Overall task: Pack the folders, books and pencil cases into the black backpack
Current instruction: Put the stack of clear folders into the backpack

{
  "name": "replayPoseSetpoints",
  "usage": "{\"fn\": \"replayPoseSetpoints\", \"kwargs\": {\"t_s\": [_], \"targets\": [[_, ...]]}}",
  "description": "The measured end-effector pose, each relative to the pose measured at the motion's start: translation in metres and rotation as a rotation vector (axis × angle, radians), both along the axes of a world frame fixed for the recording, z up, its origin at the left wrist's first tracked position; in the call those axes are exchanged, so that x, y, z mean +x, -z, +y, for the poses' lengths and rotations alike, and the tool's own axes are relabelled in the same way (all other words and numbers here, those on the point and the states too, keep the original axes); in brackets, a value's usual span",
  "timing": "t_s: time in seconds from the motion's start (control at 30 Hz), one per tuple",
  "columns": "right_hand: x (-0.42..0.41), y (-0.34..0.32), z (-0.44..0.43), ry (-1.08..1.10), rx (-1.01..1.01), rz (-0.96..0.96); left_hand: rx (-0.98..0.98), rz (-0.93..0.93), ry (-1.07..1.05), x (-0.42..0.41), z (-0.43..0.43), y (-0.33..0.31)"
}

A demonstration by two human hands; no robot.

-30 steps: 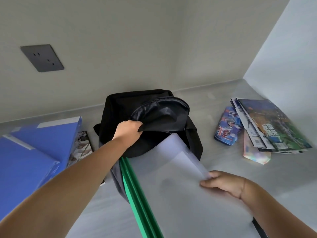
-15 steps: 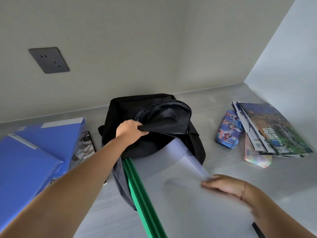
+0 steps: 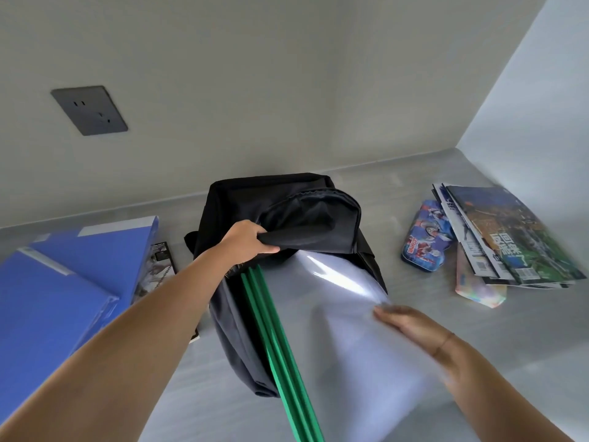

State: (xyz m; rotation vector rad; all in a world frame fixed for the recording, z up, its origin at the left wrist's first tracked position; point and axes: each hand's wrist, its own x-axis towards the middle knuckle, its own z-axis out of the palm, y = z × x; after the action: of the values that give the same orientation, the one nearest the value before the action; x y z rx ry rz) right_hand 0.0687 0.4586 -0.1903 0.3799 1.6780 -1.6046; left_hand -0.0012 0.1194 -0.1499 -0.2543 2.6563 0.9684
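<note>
The black backpack (image 3: 287,199) lies on the grey table in the middle. My left hand (image 3: 247,239) grips its front flap and holds the opening wide. A translucent folder with green spine bars (image 3: 338,330) has its far end inside the opening. My right hand (image 3: 404,322) holds that folder by its right edge; the hand is blurred. Two blue folders (image 3: 63,275) lie at the left. At the right, a stack of books (image 3: 510,234) lies over a blue cartoon pencil case (image 3: 424,242) and a pale iridescent pencil case (image 3: 478,290).
A dark printed booklet (image 3: 157,269) pokes out beside the blue folders. Walls close the table at the back and right, with a grey socket (image 3: 90,111) on the back wall. Bare table shows between the backpack and the book stack.
The translucent folder has slid further into the backpack, pushed by my right hand. My left hand keeps the flap lifted in about the same place.
</note>
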Motion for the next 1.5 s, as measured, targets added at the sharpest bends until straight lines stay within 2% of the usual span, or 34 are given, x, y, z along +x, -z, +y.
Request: {"fn": "replayPoseSetpoints", "kwargs": {"t_s": [0.13,0.2,0.37,0.47,0.53,0.67,0.73,0.77,0.93,1.0,1.13,1.27,1.5], "targets": [[0.019,0.000,0.006,0.111,-0.075,-0.068,0.023,0.012,-0.002,0.003,0.008,0.003],[0.018,-0.002,-0.005,0.102,-0.037,-0.042,0.033,0.018,-0.003,0.002,0.012,0.002],[-0.013,0.003,-0.049,-0.100,0.295,0.171,0.022,0.009,-0.003,0.001,0.016,0.000],[-0.013,-0.002,-0.044,-0.124,0.379,0.170,0.026,0.003,-0.027,0.000,0.014,0.001],[0.010,-0.010,-0.025,-0.066,0.237,0.069,0.042,-0.003,-0.047,-0.001,0.013,0.002],[0.075,-0.017,-0.010,0.250,-0.340,-0.236,0.062,-0.013,-0.073,-0.004,0.013,0.004],[0.100,-0.017,-0.024,0.339,-0.447,-0.322,0.068,-0.015,-0.079,-0.005,0.013,0.003],[0.106,-0.016,-0.034,0.336,-0.429,-0.322,0.071,-0.013,-0.082,-0.006,0.013,0.002],[0.116,-0.014,-0.070,0.316,-0.090,-0.172,0.068,-0.009,-0.081,-0.001,0.017,0.002],[0.111,-0.014,-0.076,0.355,-0.044,-0.147,0.059,-0.005,-0.069,0.000,0.017,0.003],[0.085,-0.012,-0.091,0.494,-0.133,-0.211,0.025,0.016,-0.038,-0.003,0.015,0.002],[0.042,-0.009,-0.121,0.538,-0.230,-0.282,0.002,0.033,-0.009,-0.006,0.017,-0.005],[0.011,-0.002,-0.139,0.519,-0.191,-0.226,-0.007,0.067,-0.056,-0.004,0.017,-0.002]]}}
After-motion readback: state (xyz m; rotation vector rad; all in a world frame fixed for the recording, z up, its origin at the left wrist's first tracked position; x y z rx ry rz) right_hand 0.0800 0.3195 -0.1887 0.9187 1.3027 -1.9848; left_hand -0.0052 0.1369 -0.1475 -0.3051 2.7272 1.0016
